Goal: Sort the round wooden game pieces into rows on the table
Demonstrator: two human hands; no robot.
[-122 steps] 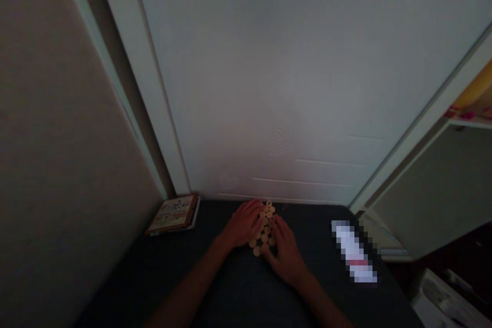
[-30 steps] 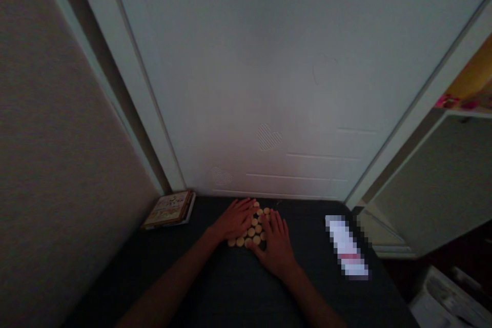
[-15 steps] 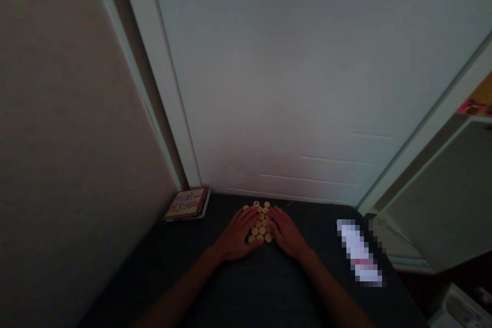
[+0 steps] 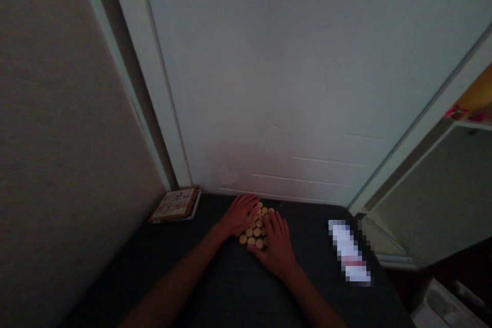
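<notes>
Closely, left hand (image 4: pixel 241 214) and right hand (image 4: pixel 280 250) flanking round discs (image 4: pixel 257 231), both hands spread, book cover (image 4: pixel 176 203) print unreadable.

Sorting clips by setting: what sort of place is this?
Probably a room in a home: a dark table up against a white panel with embossed hearts, and a book-like stack at the table's far left.

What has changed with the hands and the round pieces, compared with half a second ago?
The left hand moved farther away, its thumb leaving the near edge of the round pieces. The right hand came nearer, its thumb now at that edge. The pieces shifted slightly; neither hand visibly grips one. The stack on the left and the pixelated item on the right stayed put.
</notes>
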